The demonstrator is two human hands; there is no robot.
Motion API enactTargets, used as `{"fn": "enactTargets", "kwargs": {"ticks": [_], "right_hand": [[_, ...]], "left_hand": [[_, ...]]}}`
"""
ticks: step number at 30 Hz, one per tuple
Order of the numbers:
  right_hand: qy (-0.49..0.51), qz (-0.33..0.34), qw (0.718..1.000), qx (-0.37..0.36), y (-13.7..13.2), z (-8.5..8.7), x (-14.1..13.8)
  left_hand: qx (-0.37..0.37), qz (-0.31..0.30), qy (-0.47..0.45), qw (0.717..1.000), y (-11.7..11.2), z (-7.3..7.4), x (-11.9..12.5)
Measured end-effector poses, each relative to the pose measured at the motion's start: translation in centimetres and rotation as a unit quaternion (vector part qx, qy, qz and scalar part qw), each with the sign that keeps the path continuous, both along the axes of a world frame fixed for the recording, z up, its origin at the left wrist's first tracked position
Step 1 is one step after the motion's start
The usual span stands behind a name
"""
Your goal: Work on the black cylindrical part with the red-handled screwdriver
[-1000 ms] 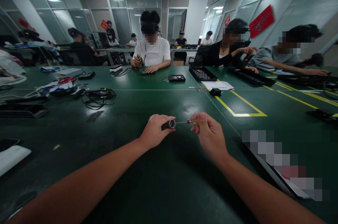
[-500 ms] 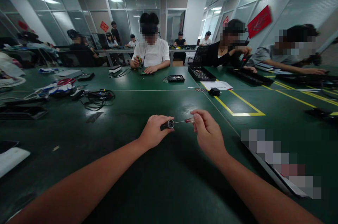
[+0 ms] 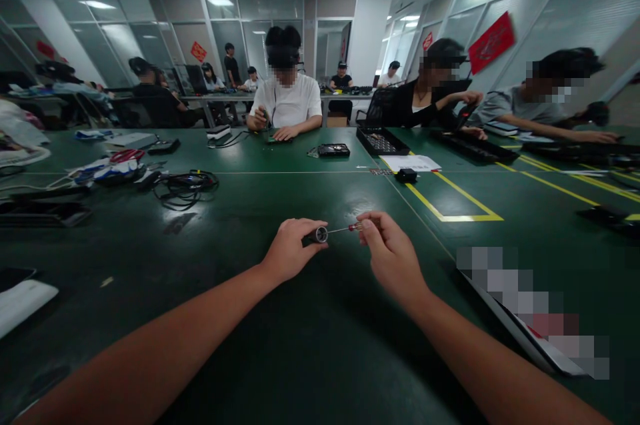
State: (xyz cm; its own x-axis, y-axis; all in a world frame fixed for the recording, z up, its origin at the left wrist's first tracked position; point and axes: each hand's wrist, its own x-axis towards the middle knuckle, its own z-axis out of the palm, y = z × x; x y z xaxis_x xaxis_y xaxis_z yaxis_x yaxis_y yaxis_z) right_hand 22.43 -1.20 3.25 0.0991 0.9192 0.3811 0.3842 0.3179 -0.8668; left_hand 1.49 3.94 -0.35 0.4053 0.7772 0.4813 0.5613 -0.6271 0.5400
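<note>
My left hand (image 3: 290,253) is closed around a small dark cylindrical part (image 3: 320,235) with a round silvery end that faces right. My right hand (image 3: 390,258) pinches a small screwdriver (image 3: 347,228) with a red handle and thin metal shaft. The shaft's tip points left and meets the cylinder's silvery end. Both hands hover just above the green table (image 3: 300,345), at its middle.
A blurred flat device (image 3: 530,318) lies at my right. A tangle of black cables (image 3: 185,185) and dark trays (image 3: 40,211) sit left. A white object (image 3: 23,301) is at the left edge. Yellow tape (image 3: 450,201) marks the table. Several people work across it.
My right hand has shifted slightly left, with the screwdriver still at the cylinder's end. The left hand has barely moved.
</note>
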Motion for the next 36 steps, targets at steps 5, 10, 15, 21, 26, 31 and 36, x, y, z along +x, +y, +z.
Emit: {"fn": "enactTargets", "kwargs": {"ticks": [5, 10, 15, 21, 26, 31, 36], "right_hand": [[-0.025, -0.027, 0.999, 0.001, 0.2, -0.1, 0.1], [0.036, -0.008, 0.999, 0.019, 0.1, -0.3, -0.1], [0.053, -0.009, 0.999, 0.004, 0.4, -0.5, -0.5], [0.353, 0.01, 0.921, -0.164, 2.1, -0.8, 0.5], [0.372, -0.022, 0.918, -0.132, 2.5, -1.0, 0.9], [0.271, -0.015, 0.961, -0.05, 2.1, -1.5, 0.4], [0.131, -0.029, 0.991, -0.004, 1.5, -1.2, 0.4]], "left_hand": [[-0.003, -0.009, 0.003, 1.0, -0.2, 0.1, 0.1], [0.005, -0.001, -0.004, 1.0, -0.1, 0.0, 0.1], [0.005, 0.008, 0.002, 1.0, 0.0, -0.2, 0.0], [0.065, 0.0, 0.074, 0.995, -0.3, 0.9, 0.3], [-0.003, 0.008, 0.061, 0.998, 0.0, 1.0, 0.1], [-0.006, -0.002, 0.041, 0.999, 0.0, 0.7, 0.0], [-0.003, -0.003, 0.031, 1.0, -0.2, 0.8, 0.1]]}}
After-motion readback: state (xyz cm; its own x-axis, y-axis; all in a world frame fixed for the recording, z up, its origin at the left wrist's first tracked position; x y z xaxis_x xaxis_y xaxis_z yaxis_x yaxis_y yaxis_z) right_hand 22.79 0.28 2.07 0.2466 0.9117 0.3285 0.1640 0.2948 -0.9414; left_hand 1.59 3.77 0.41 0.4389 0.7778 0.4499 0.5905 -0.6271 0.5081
